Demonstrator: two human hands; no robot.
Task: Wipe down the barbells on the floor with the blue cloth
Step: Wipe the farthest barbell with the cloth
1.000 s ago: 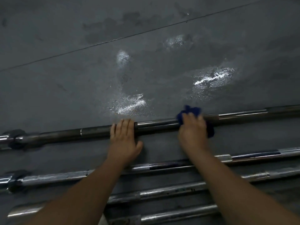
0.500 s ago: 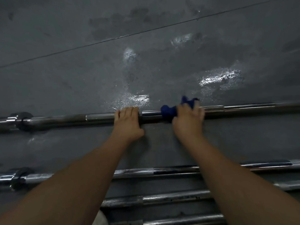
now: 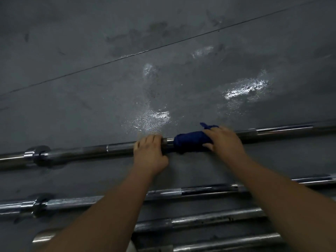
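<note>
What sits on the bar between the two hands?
Head view: blue cloth wrapped round the barbell by the right hand, then bare shaft up to the left hand.

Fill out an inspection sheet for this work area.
Surface: grey floor, with shiny patches and a thin seam.
Job's things: cloth wrapped round the far barbell; three near barbells lie alongside it.
Clutter: nothing seen.
Hands: left hand grips the far barbell beside the cloth; right hand grips the cloth.
Cables: nothing seen.
Surroundings: nothing seen beyond the floor.
</note>
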